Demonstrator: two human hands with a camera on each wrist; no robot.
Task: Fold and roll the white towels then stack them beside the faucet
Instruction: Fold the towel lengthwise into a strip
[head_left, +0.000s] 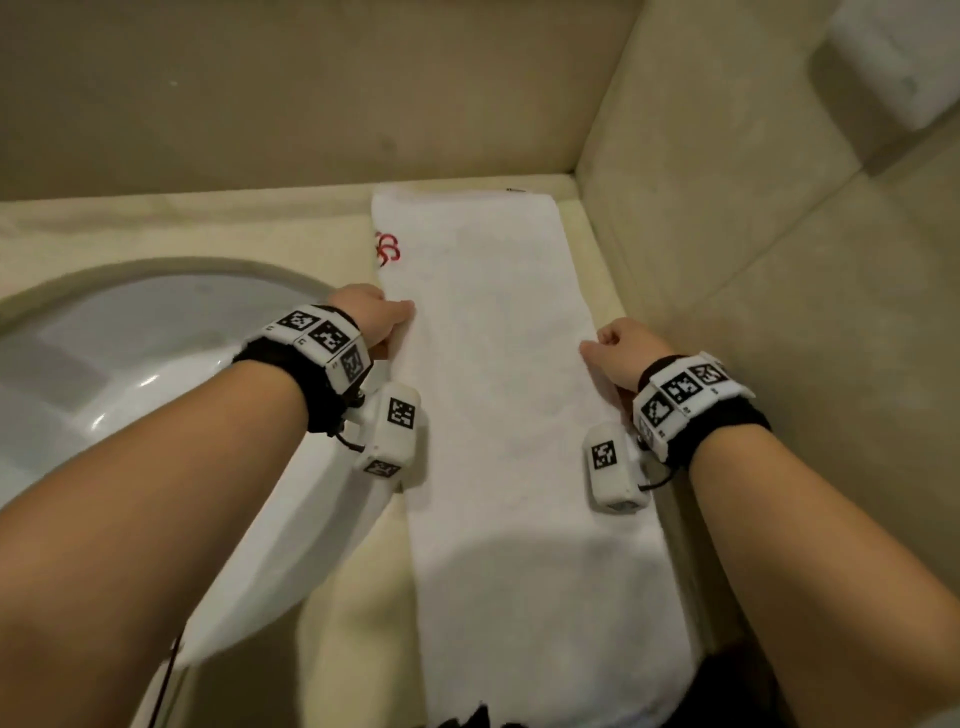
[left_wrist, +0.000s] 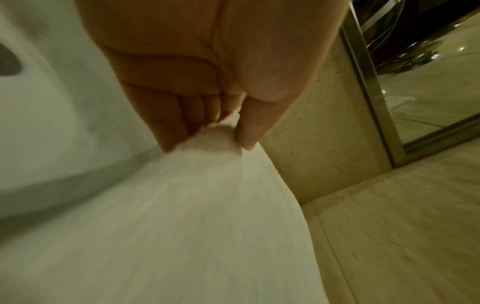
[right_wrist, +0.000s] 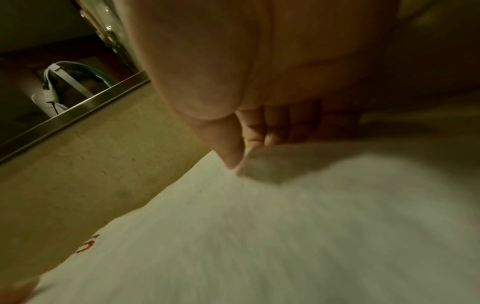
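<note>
While lying lengthwise on the counter (head_left: 332, 613) just right of the sink (head_left: 171, 364), white towel (head_left: 509, 395) being gripped at both long edges: left hand (head_left: 371, 319) pinching sink-side edge, right hand (head_left: 626, 353) pinching opposite edge, fingers (left_wrist: 179, 121) curling onto cloth.

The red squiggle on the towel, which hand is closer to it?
Left. The left hand pinches the towel edge just below the red squiggle; the right hand pinches the opposite edge, farther away.
</note>
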